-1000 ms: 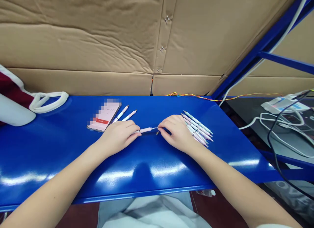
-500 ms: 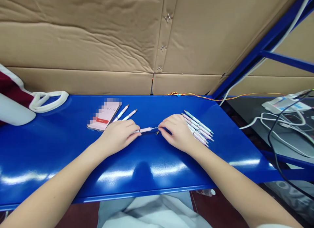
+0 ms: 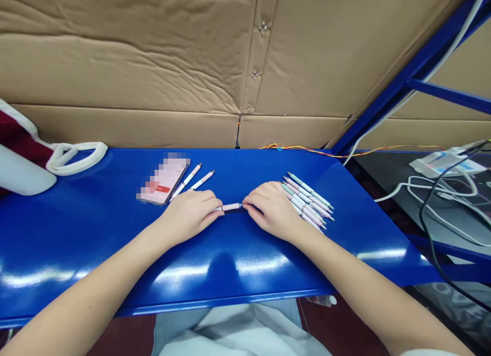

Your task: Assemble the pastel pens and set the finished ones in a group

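Observation:
A pale pink pen (image 3: 231,207) lies between my two hands over the blue shelf (image 3: 115,233). My left hand (image 3: 190,213) is closed round the pen's barrel. My right hand (image 3: 268,207) pinches the pen's tip end, fingers pressed together. Just right of my right hand lies a fanned heap of several pink and mint pens (image 3: 309,198). Two more pink pens (image 3: 194,178) rest behind my left hand, beside a phone (image 3: 163,182) with a pink screen.
Cardboard (image 3: 172,64) walls the back of the shelf. A white and dark red bag with a looped handle (image 3: 72,156) sits at the far left. White and black cables (image 3: 433,202) and a power strip lie on the lower surface to the right.
My hands have closed in on each other. The thin metal tip and the small loose part seen between them earlier are now hidden at my right fingertips.

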Demonstrator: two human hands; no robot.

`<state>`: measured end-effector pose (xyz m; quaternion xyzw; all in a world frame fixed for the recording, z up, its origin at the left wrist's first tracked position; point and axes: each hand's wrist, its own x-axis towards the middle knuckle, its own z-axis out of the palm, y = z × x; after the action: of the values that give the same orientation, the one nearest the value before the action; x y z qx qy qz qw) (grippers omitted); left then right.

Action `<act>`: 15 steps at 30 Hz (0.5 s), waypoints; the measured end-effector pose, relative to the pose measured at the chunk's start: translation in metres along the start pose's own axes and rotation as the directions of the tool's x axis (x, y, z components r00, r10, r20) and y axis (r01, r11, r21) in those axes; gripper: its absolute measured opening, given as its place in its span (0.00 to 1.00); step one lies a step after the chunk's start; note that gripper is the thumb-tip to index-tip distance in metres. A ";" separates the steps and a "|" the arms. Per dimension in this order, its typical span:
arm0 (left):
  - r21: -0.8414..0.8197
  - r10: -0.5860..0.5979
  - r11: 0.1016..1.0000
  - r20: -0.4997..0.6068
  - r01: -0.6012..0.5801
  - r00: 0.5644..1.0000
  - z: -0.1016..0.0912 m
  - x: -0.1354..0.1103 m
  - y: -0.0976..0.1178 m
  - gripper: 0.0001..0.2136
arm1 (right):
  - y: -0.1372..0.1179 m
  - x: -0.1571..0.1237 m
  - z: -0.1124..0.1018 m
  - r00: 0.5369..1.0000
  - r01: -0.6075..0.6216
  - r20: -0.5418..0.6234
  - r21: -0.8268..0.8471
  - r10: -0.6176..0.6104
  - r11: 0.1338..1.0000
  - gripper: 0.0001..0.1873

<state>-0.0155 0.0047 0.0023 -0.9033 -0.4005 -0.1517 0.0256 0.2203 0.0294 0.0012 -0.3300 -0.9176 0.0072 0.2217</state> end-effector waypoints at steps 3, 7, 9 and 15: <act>-0.001 0.005 1.000 0.004 -0.005 1.000 0.001 0.000 0.000 0.13 | 0.000 0.000 0.002 1.000 -0.009 0.017 0.060 0.008 0.998 0.11; -0.017 -0.006 1.000 -0.010 0.006 1.000 0.002 -0.001 -0.003 0.12 | 0.006 -0.002 -0.003 0.997 -0.078 0.013 0.157 0.077 0.984 0.11; -0.025 -0.022 0.999 -0.021 0.021 1.000 0.002 -0.002 -0.005 0.12 | 0.012 -0.004 -0.005 0.994 -0.102 0.054 0.174 0.094 0.979 0.16; -0.027 -0.044 0.999 0.002 0.044 0.999 0.002 -0.003 -0.009 0.12 | 0.020 -0.004 -0.001 0.965 -0.069 0.257 0.077 0.047 0.995 0.10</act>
<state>-0.0237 0.0090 -0.0013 -0.8945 -0.4184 -0.1572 0.0096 0.2350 0.0422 -0.0031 -0.3431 -0.9273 0.0954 0.1154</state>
